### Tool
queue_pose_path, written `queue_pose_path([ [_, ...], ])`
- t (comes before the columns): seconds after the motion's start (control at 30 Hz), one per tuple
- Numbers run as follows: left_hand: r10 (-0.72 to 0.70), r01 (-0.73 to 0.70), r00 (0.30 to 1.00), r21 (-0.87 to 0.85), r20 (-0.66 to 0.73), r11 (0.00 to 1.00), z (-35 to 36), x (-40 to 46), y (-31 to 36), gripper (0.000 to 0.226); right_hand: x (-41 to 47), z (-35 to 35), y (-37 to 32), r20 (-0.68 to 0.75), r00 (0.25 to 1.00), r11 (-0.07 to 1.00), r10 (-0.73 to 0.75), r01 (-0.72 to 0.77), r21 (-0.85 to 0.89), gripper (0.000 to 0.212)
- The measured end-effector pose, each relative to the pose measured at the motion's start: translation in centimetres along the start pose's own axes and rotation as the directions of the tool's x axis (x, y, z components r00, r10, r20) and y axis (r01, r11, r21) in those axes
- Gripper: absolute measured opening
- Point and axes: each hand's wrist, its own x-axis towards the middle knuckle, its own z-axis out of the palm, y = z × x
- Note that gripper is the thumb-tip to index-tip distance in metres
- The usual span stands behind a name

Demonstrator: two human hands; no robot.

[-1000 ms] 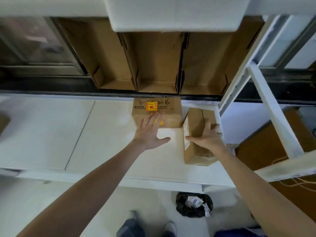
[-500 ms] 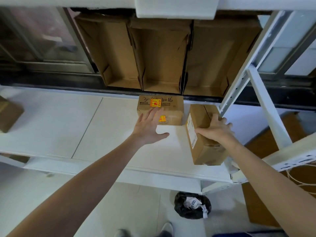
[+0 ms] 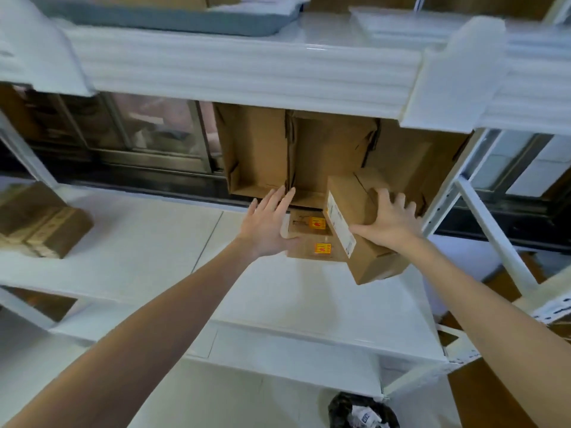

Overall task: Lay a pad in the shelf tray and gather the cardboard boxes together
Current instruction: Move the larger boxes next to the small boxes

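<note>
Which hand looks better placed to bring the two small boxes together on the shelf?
Probably the right hand: it already grips the tilted box, raised partly over the box with orange stickers. The left hand is open, only touching that box's left side.

Storeroom or packing area, white metal shelving [image 3: 309, 304], open cardboard cartons [image 3: 256, 156], foam sheets [image 3: 247, 72]
</note>
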Motion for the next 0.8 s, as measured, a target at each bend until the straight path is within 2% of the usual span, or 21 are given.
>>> queue_pose_path([
  [0.2,-0.06,0.062,0.996,0.032,-0.069,0.998,-4.7,-3.8,-8.4,0.105,-2.7,0.7,-10.9,0.01,0.974,0.974,-0.225,0.225,-0.003,0.098],
  [0.33,-0.05,0.056,0.994,0.056,-0.102,0.997,-7.0,-7.3,-15.2,0.111,-4.7,2.2,-18.3,0.017,0.923,0.923,-0.384,0.384,0.005,0.099],
  [0.57,-0.035,0.044,0.996,0.115,-0.082,0.992,-10.3,-13.2,-24.8,0.116,-7.0,5.6,-30.7,0.144,0.773,0.779,-0.618,0.627,-0.02,0.103],
  [0.8,-0.072,0.077,0.997,0.173,-0.034,0.982,-11.7,-15.0,-32.7,0.117,-6.5,8.8,-40.7,0.196,0.574,0.585,-0.795,0.811,-0.005,0.104],
])
